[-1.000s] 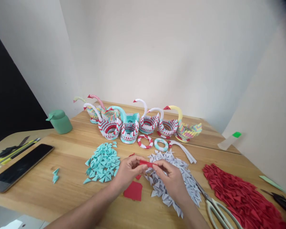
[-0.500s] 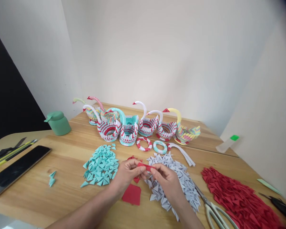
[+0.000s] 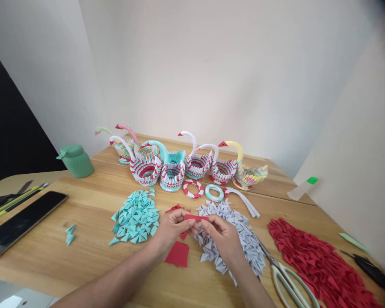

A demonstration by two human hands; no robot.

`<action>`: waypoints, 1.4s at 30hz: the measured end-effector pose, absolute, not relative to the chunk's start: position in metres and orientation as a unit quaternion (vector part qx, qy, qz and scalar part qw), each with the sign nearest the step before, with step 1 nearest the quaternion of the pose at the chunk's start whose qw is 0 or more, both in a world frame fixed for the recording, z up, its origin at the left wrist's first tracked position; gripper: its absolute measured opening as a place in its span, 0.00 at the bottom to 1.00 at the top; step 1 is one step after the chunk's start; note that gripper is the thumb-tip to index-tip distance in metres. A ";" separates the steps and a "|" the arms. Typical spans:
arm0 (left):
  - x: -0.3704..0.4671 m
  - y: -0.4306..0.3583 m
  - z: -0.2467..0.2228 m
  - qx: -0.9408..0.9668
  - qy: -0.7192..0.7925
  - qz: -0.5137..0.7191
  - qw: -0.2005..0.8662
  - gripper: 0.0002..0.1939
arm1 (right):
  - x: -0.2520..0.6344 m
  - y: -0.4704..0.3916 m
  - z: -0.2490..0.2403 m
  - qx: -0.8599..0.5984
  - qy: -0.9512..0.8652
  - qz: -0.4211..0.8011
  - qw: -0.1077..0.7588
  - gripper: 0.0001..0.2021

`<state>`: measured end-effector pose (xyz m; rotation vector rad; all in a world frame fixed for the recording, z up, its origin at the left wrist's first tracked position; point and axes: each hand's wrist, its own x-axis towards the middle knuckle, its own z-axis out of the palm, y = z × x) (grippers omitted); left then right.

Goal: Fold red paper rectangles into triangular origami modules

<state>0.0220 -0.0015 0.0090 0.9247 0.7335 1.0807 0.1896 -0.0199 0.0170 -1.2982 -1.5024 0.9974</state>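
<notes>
Between my two hands is a small folded strip of red paper (image 3: 196, 218), held level above the table. My left hand (image 3: 176, 226) pinches its left end between thumb and fingers. At the other end, the thumb and fingers of my right hand (image 3: 220, 233) are closed on the same strip. Below my left hand lies a flat red paper sheet (image 3: 177, 254). Some red folded pieces (image 3: 184, 235) show partly behind the hands. A heap of pale grey folded paper triangles (image 3: 244, 239) spreads under and beside my right hand. Turquoise triangles (image 3: 136, 217) are piled to the left.
Several paper swans (image 3: 173, 173) stand in a row behind, with two paper rings (image 3: 193, 188) and a white swan neck (image 3: 244, 201) before them. Scissors (image 3: 288, 282) and red triangles (image 3: 321, 265) lie right. A phone (image 3: 25, 222) and green lidded container (image 3: 77, 162) are left.
The red strip has turned slightly and now looks narrower and more level between my fingers. Both hands keep their hold. The whole view has shifted a little.
</notes>
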 end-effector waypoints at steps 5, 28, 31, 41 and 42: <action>0.022 -0.003 0.012 0.404 0.329 0.474 0.710 0.19 | 0.190 -0.022 0.018 -0.540 -0.624 0.354 0.439 0.15; 0.021 -0.005 0.017 0.475 0.330 0.477 0.662 0.21 | 0.189 -0.025 0.019 -0.524 -0.598 0.399 0.457 0.17; 0.021 -0.004 0.017 0.468 0.330 0.463 0.677 0.19 | 0.190 -0.024 0.019 -0.516 -0.584 0.412 0.472 0.17; 0.020 -0.001 0.013 0.468 0.370 0.458 0.659 0.18 | 0.189 -0.022 0.013 -0.524 -0.578 0.425 0.459 0.19; 0.020 -0.001 0.013 0.466 0.371 0.459 0.659 0.18 | 0.189 -0.022 0.013 -0.521 -0.577 0.427 0.461 0.18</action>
